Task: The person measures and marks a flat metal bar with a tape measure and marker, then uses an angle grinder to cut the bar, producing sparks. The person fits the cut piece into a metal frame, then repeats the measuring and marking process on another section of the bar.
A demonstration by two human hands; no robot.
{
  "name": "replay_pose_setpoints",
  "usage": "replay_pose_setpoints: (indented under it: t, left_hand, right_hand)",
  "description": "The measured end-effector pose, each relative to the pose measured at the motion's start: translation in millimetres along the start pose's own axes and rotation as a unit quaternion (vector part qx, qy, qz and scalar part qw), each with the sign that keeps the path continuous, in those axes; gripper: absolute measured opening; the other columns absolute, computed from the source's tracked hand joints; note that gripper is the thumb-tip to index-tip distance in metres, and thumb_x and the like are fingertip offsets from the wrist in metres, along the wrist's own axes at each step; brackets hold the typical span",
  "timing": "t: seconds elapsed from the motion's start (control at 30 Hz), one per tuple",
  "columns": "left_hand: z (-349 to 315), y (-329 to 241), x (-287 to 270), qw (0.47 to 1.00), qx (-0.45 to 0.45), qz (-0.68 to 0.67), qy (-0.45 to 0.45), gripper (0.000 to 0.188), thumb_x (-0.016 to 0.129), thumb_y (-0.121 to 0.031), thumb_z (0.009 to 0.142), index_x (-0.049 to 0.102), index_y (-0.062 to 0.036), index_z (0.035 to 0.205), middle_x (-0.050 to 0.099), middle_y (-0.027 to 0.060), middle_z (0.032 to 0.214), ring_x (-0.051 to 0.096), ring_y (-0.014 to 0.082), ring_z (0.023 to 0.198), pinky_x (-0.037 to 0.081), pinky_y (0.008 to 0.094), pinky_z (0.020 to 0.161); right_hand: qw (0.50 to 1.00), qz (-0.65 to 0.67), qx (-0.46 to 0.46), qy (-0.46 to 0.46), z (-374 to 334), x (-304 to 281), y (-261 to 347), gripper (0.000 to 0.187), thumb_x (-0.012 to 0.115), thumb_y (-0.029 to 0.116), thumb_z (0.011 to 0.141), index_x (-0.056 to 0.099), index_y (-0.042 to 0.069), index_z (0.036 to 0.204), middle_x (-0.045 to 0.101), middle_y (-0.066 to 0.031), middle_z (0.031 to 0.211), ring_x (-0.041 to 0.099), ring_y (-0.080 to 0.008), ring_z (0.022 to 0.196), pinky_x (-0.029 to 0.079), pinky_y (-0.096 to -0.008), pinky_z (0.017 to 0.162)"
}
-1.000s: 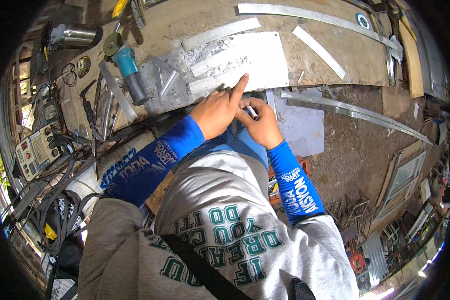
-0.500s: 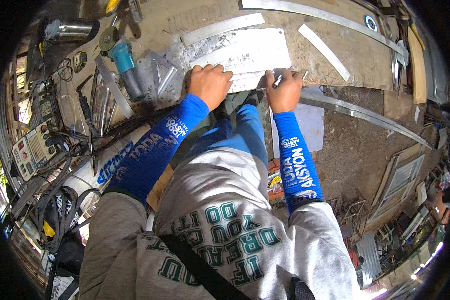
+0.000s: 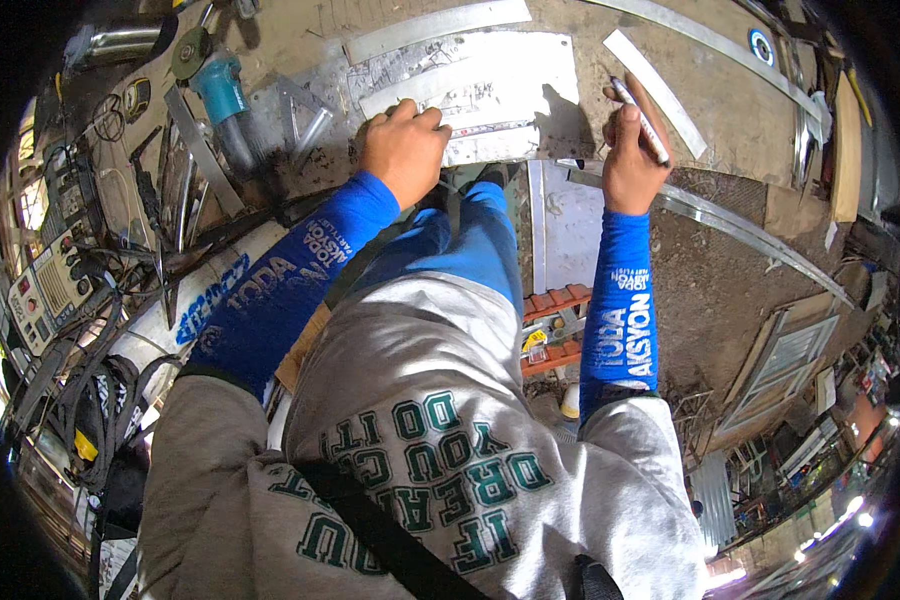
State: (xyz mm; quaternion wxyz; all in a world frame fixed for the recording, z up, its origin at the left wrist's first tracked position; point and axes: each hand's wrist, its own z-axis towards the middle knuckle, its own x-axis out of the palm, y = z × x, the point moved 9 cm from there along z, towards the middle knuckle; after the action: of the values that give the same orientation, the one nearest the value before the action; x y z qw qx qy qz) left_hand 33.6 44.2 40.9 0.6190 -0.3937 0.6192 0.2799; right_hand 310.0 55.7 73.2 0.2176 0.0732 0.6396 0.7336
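Note:
A bright metal sheet (image 3: 515,70) lies on the workbench in front of me. Along its near edge runs a narrow strip with printed marks, which looks like a ruler (image 3: 495,129). My left hand (image 3: 405,148) rests with curled fingers at the ruler's left end, and its fingertips are partly hidden. To the right of the sheet, my right hand (image 3: 635,160) is raised and closed around a white marker pen (image 3: 646,125). The hand's shadow falls on the sheet's right side.
Left of the sheet lie a triangular metal square (image 3: 292,115), a teal angle grinder (image 3: 222,95) and a tape measure (image 3: 137,98). Flat metal strips (image 3: 655,90) lie right and behind. A control box (image 3: 48,290) and cables (image 3: 105,410) crowd the left side.
My right hand has moved away from the sheet's near edge to the right, with the marker pen. More of the ruler shows. My left hand stays at the near edge.

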Motion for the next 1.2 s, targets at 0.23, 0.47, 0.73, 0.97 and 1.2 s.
replay_pose_setpoints:
  t: [0.23, 0.47, 0.73, 0.97, 1.2]
  left_hand:
    - [7, -4, -4, 1.0, 0.002, 0.015, 0.022, 0.024, 0.069, -0.015, 0.082, 0.083, -0.016, 0.101, 0.069, -0.001, 0.099, 0.062, 0.0257, 0.103, 0.054, 0.044, 0.079]
    - [9, -2, -1, 0.999, -0.013, 0.009, 0.031, 0.019, 0.07, -0.013, 0.08, 0.082, -0.0156, 0.093, 0.069, 0.0, 0.097, 0.062, 0.0272, 0.102, 0.054, 0.0452, 0.079]
    - [12, 1, -3, 0.999, -0.021, -0.015, 0.047, 0.009, 0.071, -0.014, 0.079, 0.08, -0.0136, 0.083, 0.071, 0.0017, 0.096, 0.064, 0.0278, 0.102, 0.055, 0.046, 0.081]
    - [10, -3, -11, 0.999, -0.021, -0.026, 0.017, 0.009, 0.071, -0.013, 0.079, 0.078, -0.0138, 0.083, 0.068, 0.0009, 0.091, 0.062, 0.0274, 0.099, 0.053, 0.0447, 0.08]
    - [10, -4, -10, 0.999, -0.022, -0.02, 0.014, 0.008, 0.071, -0.014, 0.079, 0.078, -0.0146, 0.083, 0.068, 0.0005, 0.092, 0.062, 0.0269, 0.101, 0.051, 0.0451, 0.081]
  right_hand:
    - [0.969, 0.105, 0.189, 0.118, 9, 37, -71, 0.025, 0.079, 0.024, 0.098, 0.075, 0.003, 0.111, 0.069, 0.0013, 0.086, 0.054, -0.0058, 0.067, 0.043, -0.0221, 0.059]
    - [0.956, 0.097, 0.193, 0.2, 5, 70, -73, 0.017, 0.081, 0.018, 0.096, 0.072, 0.004, 0.099, 0.066, 0.0034, 0.078, 0.053, -0.0036, 0.066, 0.04, -0.021, 0.058]
    - [0.956, 0.072, 0.15, 0.243, 4, 75, -71, 0.004, 0.071, 0.007, 0.096, 0.071, 0.003, 0.096, 0.07, -0.0006, 0.084, 0.055, -0.0047, 0.069, 0.042, -0.0219, 0.061]
    - [0.937, 0.049, 0.142, 0.315, -1, 86, -76, 0.005, 0.066, 0.001, 0.089, 0.071, 0.001, 0.091, 0.072, -0.0021, 0.087, 0.063, -0.0093, 0.082, 0.051, -0.026, 0.077]
    - [0.916, 0.013, 0.121, 0.383, -5, 97, -82, 0.007, 0.061, 0.0, 0.092, 0.068, 0.0, 0.093, 0.071, -0.0041, 0.086, 0.065, -0.0111, 0.08, 0.053, -0.0274, 0.076]
